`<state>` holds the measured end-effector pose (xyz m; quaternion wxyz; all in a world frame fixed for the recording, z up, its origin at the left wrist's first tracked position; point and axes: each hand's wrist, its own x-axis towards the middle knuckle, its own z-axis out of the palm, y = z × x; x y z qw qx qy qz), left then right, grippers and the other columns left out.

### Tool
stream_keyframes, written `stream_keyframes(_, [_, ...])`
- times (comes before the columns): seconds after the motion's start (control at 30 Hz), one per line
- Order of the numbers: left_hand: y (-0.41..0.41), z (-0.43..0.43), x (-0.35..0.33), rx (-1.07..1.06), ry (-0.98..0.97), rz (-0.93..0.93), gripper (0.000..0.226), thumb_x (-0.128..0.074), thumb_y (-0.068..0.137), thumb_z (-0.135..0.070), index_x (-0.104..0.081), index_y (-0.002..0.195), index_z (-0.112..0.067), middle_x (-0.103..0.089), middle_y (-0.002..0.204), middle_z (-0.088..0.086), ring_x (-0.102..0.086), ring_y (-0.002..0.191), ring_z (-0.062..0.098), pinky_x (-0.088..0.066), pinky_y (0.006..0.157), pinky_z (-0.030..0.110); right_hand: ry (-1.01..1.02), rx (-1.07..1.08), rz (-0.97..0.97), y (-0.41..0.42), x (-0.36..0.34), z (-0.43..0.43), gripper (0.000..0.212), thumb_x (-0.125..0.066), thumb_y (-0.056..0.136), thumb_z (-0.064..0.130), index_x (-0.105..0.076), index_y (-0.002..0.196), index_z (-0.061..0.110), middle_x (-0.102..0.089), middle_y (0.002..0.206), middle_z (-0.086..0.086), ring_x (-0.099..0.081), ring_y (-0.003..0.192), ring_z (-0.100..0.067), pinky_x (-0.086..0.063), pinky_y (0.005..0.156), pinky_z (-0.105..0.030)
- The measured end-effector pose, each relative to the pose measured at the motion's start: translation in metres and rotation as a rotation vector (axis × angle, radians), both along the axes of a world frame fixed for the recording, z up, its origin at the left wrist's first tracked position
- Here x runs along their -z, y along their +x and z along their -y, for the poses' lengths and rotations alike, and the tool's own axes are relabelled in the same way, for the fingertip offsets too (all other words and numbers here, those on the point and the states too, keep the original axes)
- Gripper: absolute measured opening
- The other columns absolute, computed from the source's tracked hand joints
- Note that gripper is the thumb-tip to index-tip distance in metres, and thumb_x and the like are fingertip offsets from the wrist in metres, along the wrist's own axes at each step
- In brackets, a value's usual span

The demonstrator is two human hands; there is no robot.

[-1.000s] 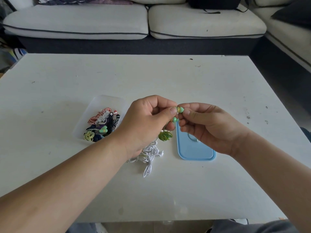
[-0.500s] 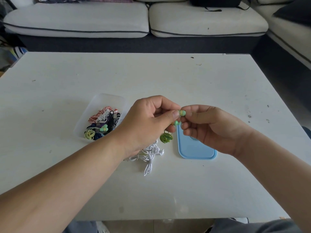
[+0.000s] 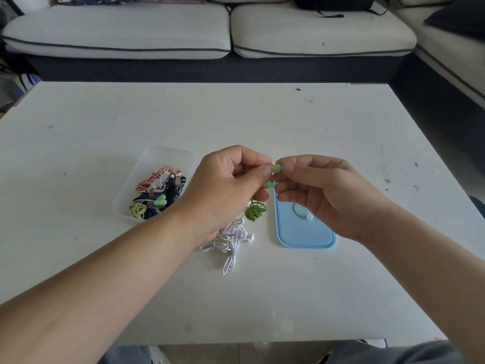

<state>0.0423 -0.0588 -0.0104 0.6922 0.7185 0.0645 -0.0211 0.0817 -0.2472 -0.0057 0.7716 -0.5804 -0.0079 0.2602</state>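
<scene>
Above the middle of the white table, both hands meet on a pair of green earphones. My left hand pinches the earbuds between thumb and forefinger, and its coiled green cable dangles below. My right hand pinches the same earbuds from the right with curled fingers. A tangled white earphone cable lies on the table under my left wrist. A clear plastic box at the left holds several coloured earphones.
A light blue lid lies flat on the table under my right hand. A pale sofa with dark trim runs along the far side, and another seat stands at the right.
Both hands stay together on the green earbuds; the fingers have shifted slightly. The view has tilted a little.
</scene>
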Motion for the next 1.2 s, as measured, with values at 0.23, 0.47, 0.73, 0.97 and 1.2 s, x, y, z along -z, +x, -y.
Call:
stream_keyframes(0.23, [-0.001,-0.001,0.0,0.004,0.011,-0.027,0.007,-0.07,0.096,-0.007,-0.074,0.099,-0.012,-0.079,0.088,0.009,-0.073,0.07,0.022,-0.063,0.083,0.047,-0.212,0.041,0.197,-0.004,0.0,-0.005,0.009,-0.073,0.088,0.0,-0.076,0.096,-0.002,-0.075,0.086,-0.02,-0.071,0.076,-0.027,-0.06,0.075,-0.04])
stream_keyframes(0.47, [0.001,-0.003,0.001,-0.026,-0.034,-0.104,0.005,-0.071,0.095,-0.006,-0.074,0.097,-0.009,-0.077,0.083,0.01,-0.07,0.067,0.023,-0.064,0.079,0.041,-0.425,0.107,0.321,-0.007,0.002,-0.011,0.008,-0.076,0.089,0.008,-0.078,0.097,0.008,-0.077,0.08,-0.013,-0.076,0.073,-0.026,-0.062,0.075,-0.036])
stream_keyframes(0.73, [0.002,-0.005,0.004,-0.07,-0.091,-0.198,0.006,-0.069,0.097,-0.006,-0.074,0.101,-0.007,-0.076,0.086,0.012,-0.068,0.065,0.021,-0.059,0.071,0.035,-0.396,0.206,0.177,0.009,0.009,0.001,0.01,-0.07,0.094,0.009,-0.076,0.094,0.001,-0.076,0.088,-0.019,-0.071,0.072,-0.026,-0.063,0.073,-0.035])
stream_keyframes(0.97, [0.004,0.006,0.005,-0.049,-0.188,-0.278,0.011,-0.069,0.096,-0.003,-0.072,0.107,-0.004,-0.073,0.085,0.01,-0.07,0.075,0.026,-0.064,0.084,0.043,-0.859,0.278,0.263,0.03,0.043,0.038,0.014,-0.063,0.088,0.014,-0.074,0.079,0.014,-0.074,0.08,-0.012,-0.068,0.067,-0.022,-0.062,0.075,-0.046])
stream_keyframes(1.2, [0.0,0.009,0.007,-0.022,-0.121,-0.252,0.026,-0.071,0.09,0.006,-0.07,0.113,-0.006,-0.077,0.098,0.015,-0.074,0.083,0.029,-0.058,0.098,0.054,-1.165,0.07,0.411,0.04,0.075,0.033,0.013,-0.062,0.09,0.011,-0.074,0.088,0.014,-0.073,0.084,-0.004,-0.07,0.071,-0.025,-0.054,0.063,-0.029])
